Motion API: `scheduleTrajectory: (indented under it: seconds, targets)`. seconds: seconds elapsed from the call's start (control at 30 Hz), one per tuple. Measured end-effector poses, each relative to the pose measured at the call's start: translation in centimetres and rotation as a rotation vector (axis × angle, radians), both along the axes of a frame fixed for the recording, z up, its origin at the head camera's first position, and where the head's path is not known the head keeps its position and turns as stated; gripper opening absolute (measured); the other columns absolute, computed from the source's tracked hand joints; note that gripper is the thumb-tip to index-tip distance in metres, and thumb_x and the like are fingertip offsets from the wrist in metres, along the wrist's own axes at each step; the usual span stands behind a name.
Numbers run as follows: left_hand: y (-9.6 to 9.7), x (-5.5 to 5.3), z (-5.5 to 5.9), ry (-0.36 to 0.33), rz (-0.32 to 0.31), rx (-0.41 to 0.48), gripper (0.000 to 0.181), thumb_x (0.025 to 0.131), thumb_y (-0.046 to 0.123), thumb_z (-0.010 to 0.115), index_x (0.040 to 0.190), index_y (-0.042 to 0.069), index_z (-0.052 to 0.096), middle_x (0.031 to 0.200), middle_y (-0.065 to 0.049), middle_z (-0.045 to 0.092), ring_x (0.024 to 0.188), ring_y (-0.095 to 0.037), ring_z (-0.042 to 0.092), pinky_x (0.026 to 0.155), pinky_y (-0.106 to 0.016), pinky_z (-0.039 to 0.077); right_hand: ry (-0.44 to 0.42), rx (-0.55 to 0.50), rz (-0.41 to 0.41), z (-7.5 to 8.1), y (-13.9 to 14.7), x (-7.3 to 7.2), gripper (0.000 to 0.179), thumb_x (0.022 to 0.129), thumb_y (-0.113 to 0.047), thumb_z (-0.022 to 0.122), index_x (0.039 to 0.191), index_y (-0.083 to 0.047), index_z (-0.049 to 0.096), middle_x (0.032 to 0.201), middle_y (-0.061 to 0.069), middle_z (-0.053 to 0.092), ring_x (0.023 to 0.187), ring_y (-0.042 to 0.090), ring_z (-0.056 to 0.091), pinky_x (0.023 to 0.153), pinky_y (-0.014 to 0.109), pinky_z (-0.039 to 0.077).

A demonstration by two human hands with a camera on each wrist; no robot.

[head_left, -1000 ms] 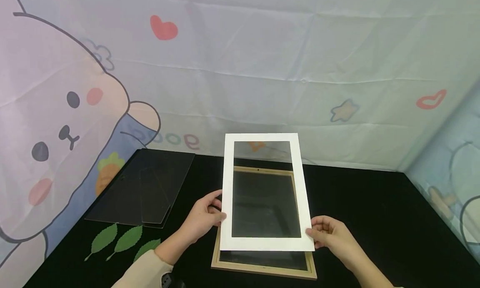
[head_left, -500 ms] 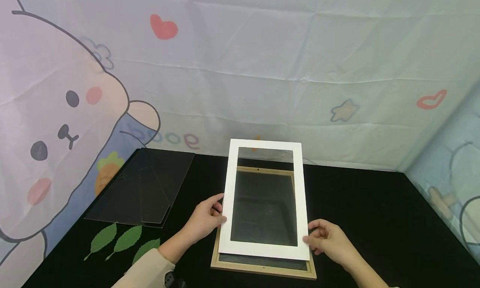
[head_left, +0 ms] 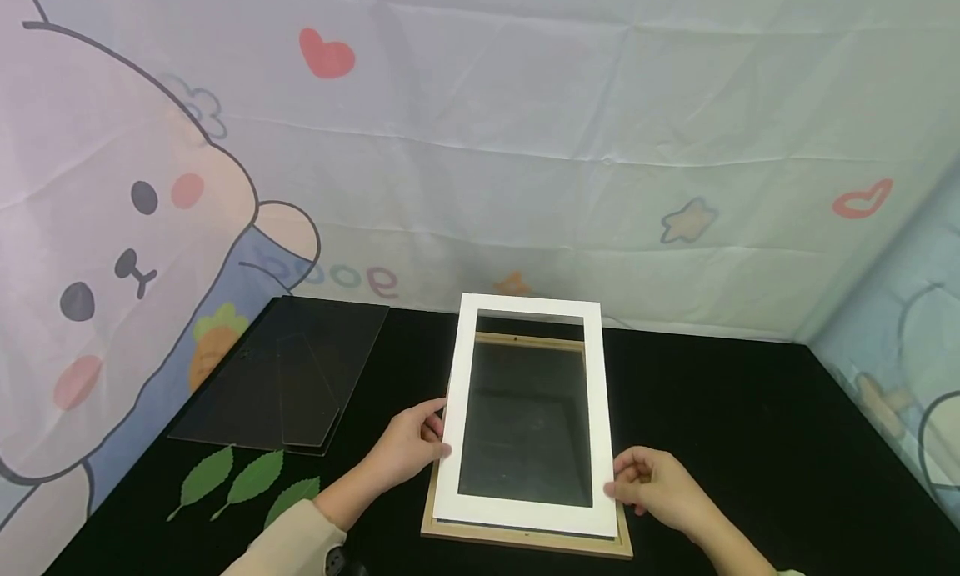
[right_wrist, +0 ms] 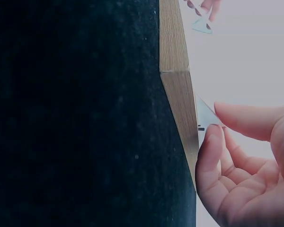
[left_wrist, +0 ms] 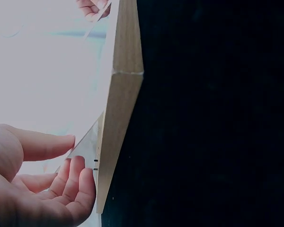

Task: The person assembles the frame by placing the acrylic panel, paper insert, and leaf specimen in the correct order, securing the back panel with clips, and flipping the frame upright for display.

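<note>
A white mat board [head_left: 525, 513] with a rectangular window is held tilted over a wooden picture frame [head_left: 525, 543], its near edge low and its far edge raised. My left hand [head_left: 408, 443] pinches the mat's left edge between thumb and fingers. On the opposite edge, my right hand [head_left: 660, 488] pinches it the same way. Both wrist views show the frame's wooden side [left_wrist: 120, 109] lying on the black table, with the thumb and fingers close above it. Through the window a dark, glossy surface shows inside the frame.
To the left lies a black backing board [head_left: 247, 376] with a stand flap. Several green leaves [head_left: 255, 478] lie in front of it, one partly covered by the left sleeve. A printed cloth [head_left: 480, 142] hangs behind the black table [head_left: 720, 409].
Both hands have lowered the mat board toward me, so its near edge now sits just inside the frame's near rail. The frame, backing board and leaves have stayed put.
</note>
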State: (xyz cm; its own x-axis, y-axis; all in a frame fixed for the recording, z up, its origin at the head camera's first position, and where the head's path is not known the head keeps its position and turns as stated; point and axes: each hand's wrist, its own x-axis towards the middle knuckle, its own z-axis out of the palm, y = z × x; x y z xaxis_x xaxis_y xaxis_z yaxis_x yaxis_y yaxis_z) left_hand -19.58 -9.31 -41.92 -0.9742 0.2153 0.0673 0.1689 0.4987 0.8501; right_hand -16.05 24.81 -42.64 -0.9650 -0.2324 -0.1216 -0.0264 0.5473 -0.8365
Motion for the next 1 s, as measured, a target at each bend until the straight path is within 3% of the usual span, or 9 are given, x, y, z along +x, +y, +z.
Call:
scheduleTrajectory:
  seconds: [0.3, 1.0]
  targets:
    - [-0.15, 0.31, -0.36, -0.021, -0.023, -0.012, 0.058, 0.076, -0.010, 0.071, 0.130, -0.011, 0.050, 0.084, -0.008, 0.053, 0.072, -0.016, 0.050, 0.059, -0.024, 0.046, -0.015, 0.006, 0.059, -0.10, 0.26, 0.06, 0.029, 0.082, -0.017, 0.075, 0.096, 0.004, 0.060, 0.074, 0.004, 0.058, 0.064, 0.015, 0.056, 0.054, 0.028, 0.050]
    - [-0.09, 0.48, -0.30, -0.095, -0.060, -0.068, 0.060, 0.079, -0.007, 0.071, 0.133, -0.014, 0.046, 0.083, -0.007, 0.047, 0.070, -0.017, 0.047, 0.059, -0.027, 0.044, -0.018, 0.000, 0.113, -0.03, 0.26, -0.12, 0.028, 0.082, -0.015, 0.075, 0.094, 0.004, 0.059, 0.074, 0.003, 0.057, 0.062, 0.014, 0.054, 0.053, 0.028, 0.050]
